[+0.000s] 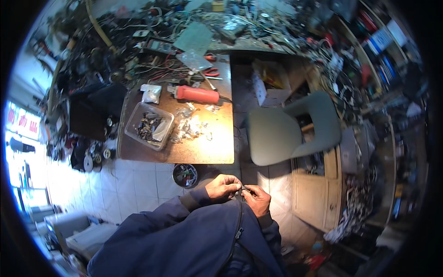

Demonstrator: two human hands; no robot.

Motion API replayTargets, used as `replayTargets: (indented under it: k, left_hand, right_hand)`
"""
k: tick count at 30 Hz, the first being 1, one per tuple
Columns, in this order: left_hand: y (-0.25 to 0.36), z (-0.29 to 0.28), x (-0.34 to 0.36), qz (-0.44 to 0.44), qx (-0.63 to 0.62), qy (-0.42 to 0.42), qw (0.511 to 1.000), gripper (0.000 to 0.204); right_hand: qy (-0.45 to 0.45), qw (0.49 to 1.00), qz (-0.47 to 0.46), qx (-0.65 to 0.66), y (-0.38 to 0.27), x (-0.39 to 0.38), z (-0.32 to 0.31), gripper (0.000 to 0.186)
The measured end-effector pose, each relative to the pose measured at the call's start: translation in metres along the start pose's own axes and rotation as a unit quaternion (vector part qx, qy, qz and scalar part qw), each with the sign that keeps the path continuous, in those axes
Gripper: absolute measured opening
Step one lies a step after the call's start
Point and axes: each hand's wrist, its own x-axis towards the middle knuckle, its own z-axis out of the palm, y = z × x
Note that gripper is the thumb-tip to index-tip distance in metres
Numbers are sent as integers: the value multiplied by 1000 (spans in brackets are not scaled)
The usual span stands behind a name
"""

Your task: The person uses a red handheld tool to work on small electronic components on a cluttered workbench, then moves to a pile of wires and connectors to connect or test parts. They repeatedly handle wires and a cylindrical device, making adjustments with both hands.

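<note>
My left hand (223, 187) and my right hand (257, 199) are held together in front of my jacket, just off the table's front edge. The fingers of both are closed in a pinch around a small dark piece (243, 188) between them. Its kind is too small to make out. On the wooden table (198, 154) ahead stands a clear plastic tub (130, 130) of small dark metal parts. To its right lies a scatter of small shiny bits (190, 125). Behind them rests a red cylindrical tool (198, 94), a cord running from its right end.
A grey chair (274, 134) stands right of the table. Below the table's front edge, a round bin (185, 175) of scraps sits on the tiled floor. Red-handled pliers (211, 73), tangled wires and a multimeter (160, 45) crowd the back. Wooden cabinets (316, 194) stand at right.
</note>
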Motion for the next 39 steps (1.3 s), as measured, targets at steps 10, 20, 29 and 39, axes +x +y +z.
replayTargets:
  k: [10,20,29,39]
  left_hand:
    - [51,-43,64,77,-76,128,986,16]
    - [71,-92,63,173,-140,337,915,15]
    - [71,-123,75,204,-169,472,841,15]
    - [140,-168,160,137,-144,657,727,51]
  right_hand:
    - [-137,989,0,-54,-31,154,-3,13]
    - [-212,973,23,-85,-37,262,37,10]
    - [-302,947,7,-105,-33,375,92,17]
    - [-423,893,-48,-145,-9,496,167,20]
